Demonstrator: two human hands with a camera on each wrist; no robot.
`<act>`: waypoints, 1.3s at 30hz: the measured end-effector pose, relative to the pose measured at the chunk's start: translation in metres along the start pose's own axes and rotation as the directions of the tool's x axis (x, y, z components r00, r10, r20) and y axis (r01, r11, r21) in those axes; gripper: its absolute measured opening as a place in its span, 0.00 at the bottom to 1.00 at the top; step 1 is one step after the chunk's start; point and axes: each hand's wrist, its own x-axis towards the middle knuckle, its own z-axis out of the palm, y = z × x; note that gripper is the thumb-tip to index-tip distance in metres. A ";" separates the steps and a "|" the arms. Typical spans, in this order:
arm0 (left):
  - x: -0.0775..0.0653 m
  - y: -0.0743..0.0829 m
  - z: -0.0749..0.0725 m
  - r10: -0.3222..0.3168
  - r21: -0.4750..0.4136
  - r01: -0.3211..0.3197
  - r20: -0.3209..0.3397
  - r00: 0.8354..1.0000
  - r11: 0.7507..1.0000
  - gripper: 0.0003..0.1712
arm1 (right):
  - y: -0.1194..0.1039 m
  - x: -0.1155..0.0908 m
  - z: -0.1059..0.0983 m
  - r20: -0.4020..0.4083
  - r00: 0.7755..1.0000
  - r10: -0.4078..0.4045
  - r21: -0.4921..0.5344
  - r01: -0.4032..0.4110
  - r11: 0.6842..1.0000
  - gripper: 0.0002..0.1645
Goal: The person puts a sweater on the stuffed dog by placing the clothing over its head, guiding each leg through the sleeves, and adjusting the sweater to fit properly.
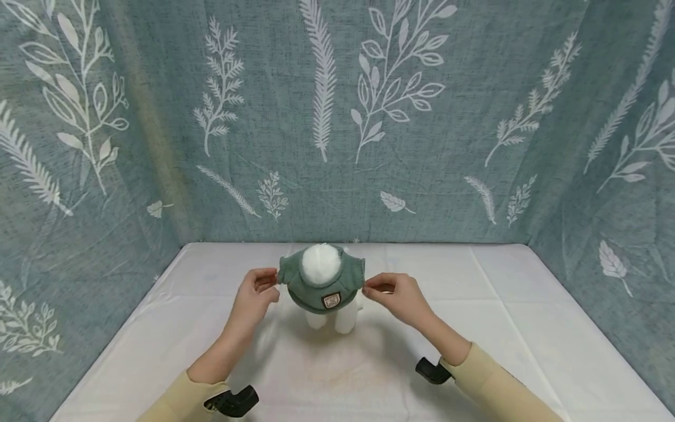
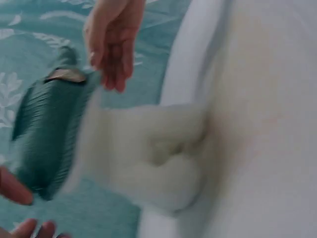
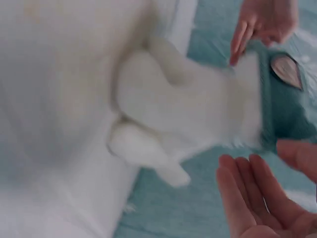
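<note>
A white plush toy animal (image 1: pixel 345 319) stands on the table, wearing a green knitted sweater (image 1: pixel 295 293) with a patch (image 1: pixel 331 300) on the front. Its round white top (image 1: pixel 320 265) shows through the collar. My left hand (image 1: pixel 252 299) is beside one sleeve, fingertips at the cuff and thumb apart from them. At the opposite cuff is my right hand (image 1: pixel 399 296), thumb and fingertips close to the fabric. In the right wrist view, the fingers of the right hand (image 3: pixel 262 203) are extended and parted from the thumb. Both wrist views are blurred.
White cloth (image 1: pixel 474 328) covers the table. Blue-green curtains (image 1: pixel 337 193) with white leaf prints stand behind and at both sides. Black wrist devices (image 1: pixel 232 401) sit near the beige sleeves (image 1: pixel 179 398).
</note>
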 end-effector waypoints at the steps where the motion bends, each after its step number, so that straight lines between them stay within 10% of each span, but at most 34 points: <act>1: 0.001 0.004 -0.003 0.042 -0.001 -0.042 -0.039 0.998 0.999 0.27 | -0.001 0.001 -0.005 -0.019 1.000 0.012 0.011 -0.012 1.000 0.10; 6: 0.004 0.021 -0.007 0.310 0.072 -0.302 -0.142 0.940 0.951 0.19 | -0.011 0.010 -0.022 -0.119 0.993 -0.013 0.051 0.019 0.999 0.11; 12: 0.009 0.030 0.004 0.505 0.182 -0.489 -0.051 0.862 0.853 0.13 | -0.041 0.013 -0.015 -0.179 0.965 -0.192 0.056 0.204 0.977 0.12; 22: 0.011 0.022 0.016 0.414 0.222 -0.420 0.078 0.907 0.880 0.20 | -0.043 0.028 0.021 -0.133 0.899 -0.416 -0.206 0.386 0.899 0.16; 39: 0.013 0.008 0.007 0.179 0.130 -0.199 0.152 0.972 0.971 0.31 | -0.035 0.026 0.025 -0.186 0.956 -0.228 -0.107 0.210 0.972 0.13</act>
